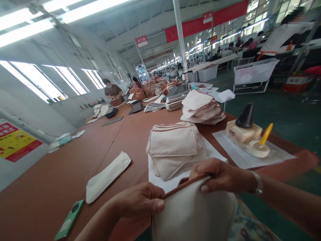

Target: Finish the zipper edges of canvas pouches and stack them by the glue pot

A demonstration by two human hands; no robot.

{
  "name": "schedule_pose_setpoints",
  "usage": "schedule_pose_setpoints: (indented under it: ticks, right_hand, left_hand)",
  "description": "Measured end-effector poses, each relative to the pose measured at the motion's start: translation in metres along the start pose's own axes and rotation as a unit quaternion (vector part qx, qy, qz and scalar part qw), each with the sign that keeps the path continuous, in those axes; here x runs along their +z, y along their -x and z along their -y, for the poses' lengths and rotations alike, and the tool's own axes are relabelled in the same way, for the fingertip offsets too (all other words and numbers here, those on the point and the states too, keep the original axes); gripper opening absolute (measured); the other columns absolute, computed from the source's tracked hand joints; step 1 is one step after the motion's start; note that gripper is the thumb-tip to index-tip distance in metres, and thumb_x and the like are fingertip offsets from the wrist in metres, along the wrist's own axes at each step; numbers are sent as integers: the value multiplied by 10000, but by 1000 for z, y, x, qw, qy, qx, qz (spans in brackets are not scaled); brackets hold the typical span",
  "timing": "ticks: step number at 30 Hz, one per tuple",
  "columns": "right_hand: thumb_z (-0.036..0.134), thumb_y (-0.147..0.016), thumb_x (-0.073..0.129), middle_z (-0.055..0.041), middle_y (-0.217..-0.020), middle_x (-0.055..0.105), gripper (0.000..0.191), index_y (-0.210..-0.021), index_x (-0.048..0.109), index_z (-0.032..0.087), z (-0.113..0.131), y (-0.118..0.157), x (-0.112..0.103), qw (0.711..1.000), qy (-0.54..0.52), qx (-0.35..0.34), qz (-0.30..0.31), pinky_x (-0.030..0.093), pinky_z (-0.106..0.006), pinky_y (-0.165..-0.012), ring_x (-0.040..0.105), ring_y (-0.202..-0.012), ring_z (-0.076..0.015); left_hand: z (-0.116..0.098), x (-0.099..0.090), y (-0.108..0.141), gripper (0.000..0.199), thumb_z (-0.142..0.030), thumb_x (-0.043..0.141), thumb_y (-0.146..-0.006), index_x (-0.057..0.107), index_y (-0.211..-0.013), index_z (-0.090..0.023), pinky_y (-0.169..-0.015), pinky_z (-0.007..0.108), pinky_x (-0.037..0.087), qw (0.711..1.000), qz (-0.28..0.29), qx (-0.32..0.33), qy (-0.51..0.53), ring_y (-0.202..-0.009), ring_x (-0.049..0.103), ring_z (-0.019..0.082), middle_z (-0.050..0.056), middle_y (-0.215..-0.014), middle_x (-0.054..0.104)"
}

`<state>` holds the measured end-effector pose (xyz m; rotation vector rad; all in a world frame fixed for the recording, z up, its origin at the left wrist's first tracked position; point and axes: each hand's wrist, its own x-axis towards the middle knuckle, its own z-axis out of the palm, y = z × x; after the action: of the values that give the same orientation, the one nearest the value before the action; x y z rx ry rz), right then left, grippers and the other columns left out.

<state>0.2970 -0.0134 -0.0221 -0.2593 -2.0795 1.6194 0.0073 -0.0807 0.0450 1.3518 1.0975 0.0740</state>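
One green phone (69, 219) lies left of the left hand (137, 201), whose thumb and fingers pinch the brown-trimmed rim of a cream canvas pouch (193, 214), held up before the person; the right hand (223, 175), equally closed on that rim, sits just below a stack of canvas pouches (173, 150), with a yellow-handled tool (265, 134) farther right

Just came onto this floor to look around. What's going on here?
A person at a long brown work table holds up a cream canvas pouch, with the left hand and right hand pinching its brown-trimmed top edge. A stack of similar pouches lies just ahead on the table. Farther along, a co-worker stands over brown pieces.
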Motion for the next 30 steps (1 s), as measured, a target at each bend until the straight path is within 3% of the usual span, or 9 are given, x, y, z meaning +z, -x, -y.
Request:
schedule_pose_setpoints:
  ticks: [3,6,10,12,14,18,21,25,30]
  right_hand:
    - [415,-876,659,-58,-899,605,362,-1014,699,83,-23,21,-15,996,-63,67,-15,440,-271,-717,555,-825,-176]
    - [410,-844,677,-33,-801,576,316,-902,698,100,-33,25,-18,994,2,108,13,437,-268,-673,533,-753,-165]
    - [348,-799,727,-86,-1002,613,369,-1098,669,139,5,13,-6,988,140,58,-13,436,-331,-858,544,-946,-222]
    - [366,-911,600,-80,-1066,597,386,-1240,574,167,31,6,6,997,62,56,3,447,-304,-828,546,-938,-195]
    - [389,-930,574,-35,-935,566,342,-1174,560,150,43,3,19,998,-3,58,12,429,-238,-679,508,-784,-145]
    - [430,-855,683,43,-755,413,339,-928,515,145,19,4,35,996,-61,52,-23,296,-192,-541,336,-648,-91]
    - [458,-859,677,43,-758,398,361,-856,479,156,-5,7,34,994,-78,44,-57,269,-197,-535,315,-654,-91]
    - [482,-900,615,25,-776,427,350,-881,508,149,-10,7,26,991,-103,47,-71,288,-206,-560,353,-681,-104]
    - [492,-953,525,16,-753,436,367,-848,540,140,-2,9,26,990,-83,55,-103,294,-213,-568,356,-673,-107]
  left_hand:
    - [16,-5,14,605,-581,817,-610,718,-1022,-148,-749,249,435,996,-2,4,88,-796,559,181,30,-866,646]
    - [4,5,16,484,-425,855,-629,739,-1014,-156,-790,257,460,997,-32,38,61,-893,585,203,61,-976,680]
    - [-28,30,-1,333,-324,848,-652,732,-900,-133,-664,227,438,995,-37,52,71,-706,559,148,29,-791,672]
    - [-39,42,-13,286,-300,853,-643,720,-823,-122,-623,215,407,993,-39,68,85,-647,506,121,0,-713,625]
    - [-44,50,-24,280,-288,870,-613,705,-761,-116,-574,205,364,992,-60,78,84,-610,445,101,-23,-662,576]
    - [-39,55,-38,345,-261,916,-509,657,-690,-124,-484,198,274,982,-173,72,30,-567,366,86,-62,-585,504]
    - [-35,54,-45,413,-261,934,-451,624,-693,-135,-459,199,253,978,-198,66,25,-562,359,87,-69,-585,487]
    - [-34,55,-54,446,-364,896,-540,614,-801,-139,-492,204,277,978,-161,100,88,-579,374,92,-55,-630,493]
    - [-23,55,-67,340,-398,795,-701,586,-736,-133,-502,224,226,974,-178,120,78,-581,331,82,-44,-626,445]
